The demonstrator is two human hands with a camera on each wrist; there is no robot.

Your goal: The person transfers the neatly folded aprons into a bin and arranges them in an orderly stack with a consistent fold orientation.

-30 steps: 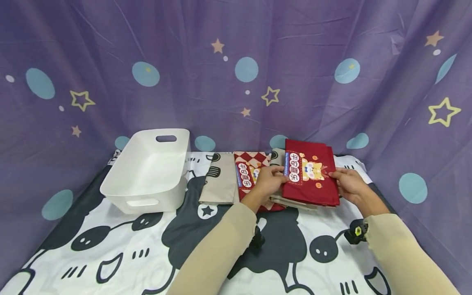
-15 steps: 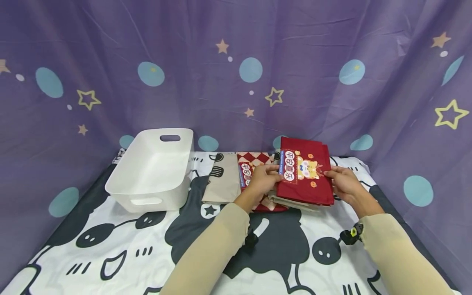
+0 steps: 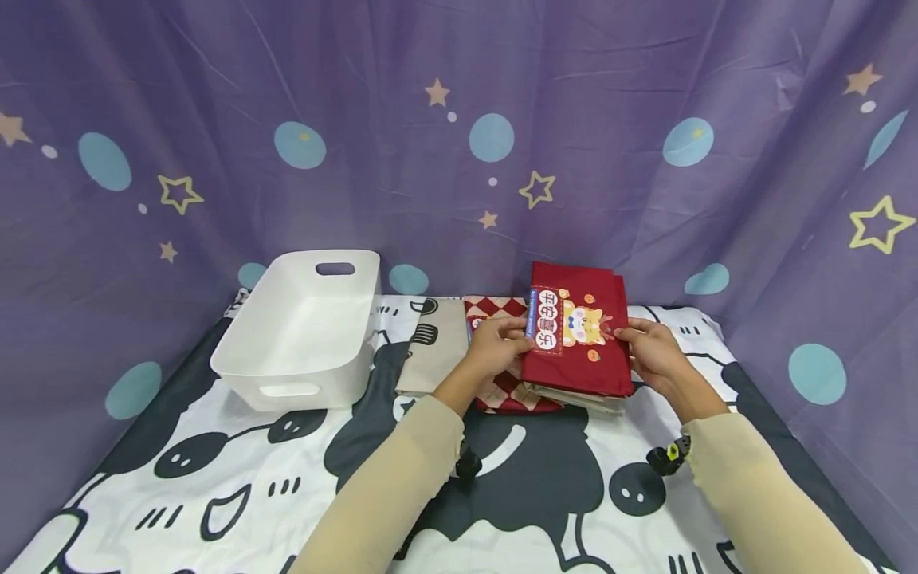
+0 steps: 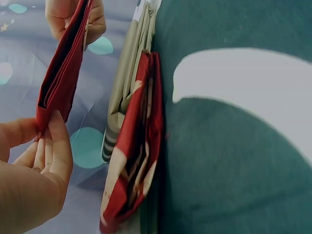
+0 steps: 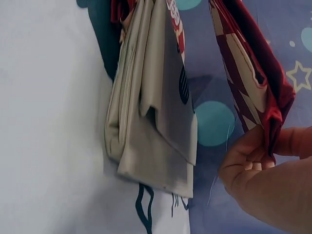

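Note:
A folded red cloth with a cartoon animal and white lettering is held up between both hands. My left hand pinches its left edge between thumb and fingers; my right hand pinches the right edge. In the right wrist view the cloth's underside is red-and-cream checked. Apart from it, below, lies a folded beige cloth, mostly hidden in the head view. Left of that is a folded checked cloth, partly covered by the left hand. Another folded beige cloth lies farther left.
A white plastic bin with handle slots stands at the back left. Under everything is a black-and-white cartoon-print sheet. A purple curtain with stars and dots hangs behind and at the sides.
Both hands have carried the red cloth leftward, and it now overlaps more of the checked cloth in the head view. The whole scene has shifted slightly right as the head turned.

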